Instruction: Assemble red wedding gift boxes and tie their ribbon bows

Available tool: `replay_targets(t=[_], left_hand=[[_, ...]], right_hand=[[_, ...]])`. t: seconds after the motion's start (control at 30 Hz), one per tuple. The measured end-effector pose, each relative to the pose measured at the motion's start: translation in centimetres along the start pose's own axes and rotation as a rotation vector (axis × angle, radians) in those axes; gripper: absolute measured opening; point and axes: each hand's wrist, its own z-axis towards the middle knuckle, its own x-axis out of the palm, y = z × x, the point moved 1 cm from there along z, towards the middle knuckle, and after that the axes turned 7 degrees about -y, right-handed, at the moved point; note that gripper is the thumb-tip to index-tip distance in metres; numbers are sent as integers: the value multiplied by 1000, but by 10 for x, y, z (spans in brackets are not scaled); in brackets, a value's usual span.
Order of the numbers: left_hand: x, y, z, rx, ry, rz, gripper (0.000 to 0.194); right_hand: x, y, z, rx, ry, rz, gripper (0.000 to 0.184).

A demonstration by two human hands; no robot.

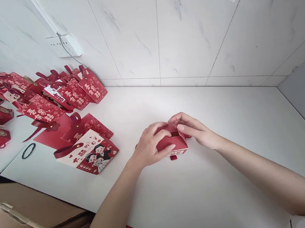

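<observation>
In the middle of the white table (226,179) a small red gift box (179,143) stands between my hands, with a dark gap in its top. My left hand (153,145) wraps over the box's left side, its thumb along the near edge. From the right, my right hand (192,128) grips the far right edge of the box with thumb and fingers. A short red ribbon end (173,157) shows under the near side. The far side of the box is hidden by my fingers.
Left of my hands lie red and white gift bags (91,152) with ribbon handles; more red bags (93,86) stand by the tiled wall. A black ring (28,151) lies nearby. An open cardboard box (7,214) is at lower left. A power socket (64,46) is on the wall.
</observation>
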Motion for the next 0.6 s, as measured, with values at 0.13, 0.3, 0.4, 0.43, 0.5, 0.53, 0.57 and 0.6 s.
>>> replay_targets(t=[0.13, 0.3, 0.4, 0.43, 0.5, 0.53, 0.57, 0.6], left_hand=[[1, -1, 0, -8, -12, -9, 26], [1, -3, -1, -25, -34, -17, 24], [2, -2, -1, -35, -44, 0, 26], [3, -2, -1, -39, -46, 7, 27], [4, -2, -1, -43, -48, 17, 28], [5, -2, -1, -43, -50, 20, 28], [5, -2, -1, -45, -55, 22, 28], [6, -2, -2, -46, -61, 23, 29]], right_hand=[[-3, -3, 8, 1, -8, 30, 16], [5, -5, 11, -21, -84, -48, 14], [8, -2, 11, 8, -99, -106, 16], [9, -1, 11, 17, -108, -135, 15], [10, 1, 11, 21, -138, -202, 13], [11, 1, 10, 11, -156, -233, 12], [11, 1, 10, -6, -174, -258, 11], [12, 0, 9, -26, -189, -278, 11]])
